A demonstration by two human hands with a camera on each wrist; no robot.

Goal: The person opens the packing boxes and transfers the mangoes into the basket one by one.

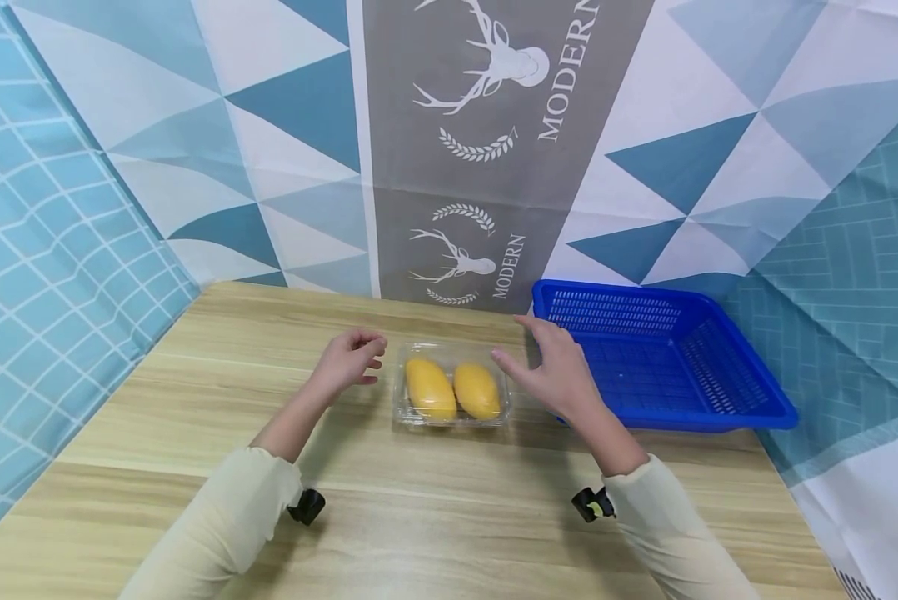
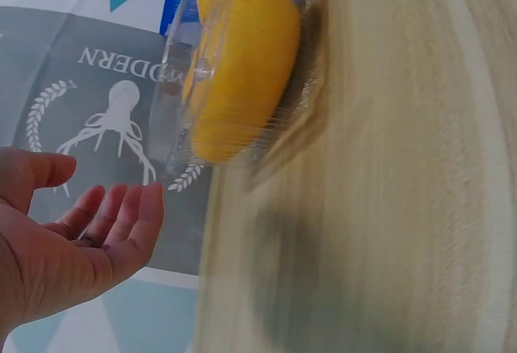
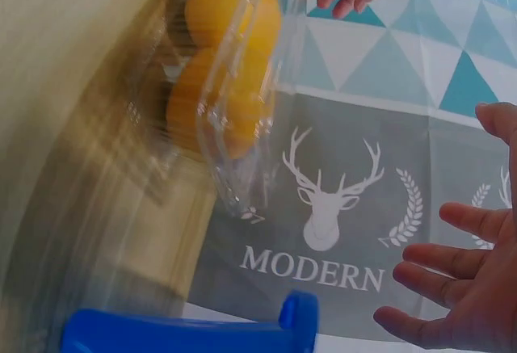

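Observation:
Two yellow mangoes, one on the left (image 1: 430, 389) and one on the right (image 1: 476, 391), lie side by side inside a clear plastic box (image 1: 449, 422) on the wooden table. To the left of the box hovers my left hand (image 1: 349, 360), apart from it, fingers loosely bent around nothing. On the other side my right hand (image 1: 556, 367) is held with thumb and fingers spread, also apart from the box and holding nothing. In the right wrist view its fingers (image 3: 440, 276) are plainly extended.
A blue plastic basket (image 1: 644, 358) with perforated walls stands at the right of the table (image 1: 449, 508), just beyond my right hand. A patterned cloth (image 1: 456, 179) with deer heads hangs behind the table's back edge. Blue tiled-pattern cloth (image 1: 52, 200) covers the left side.

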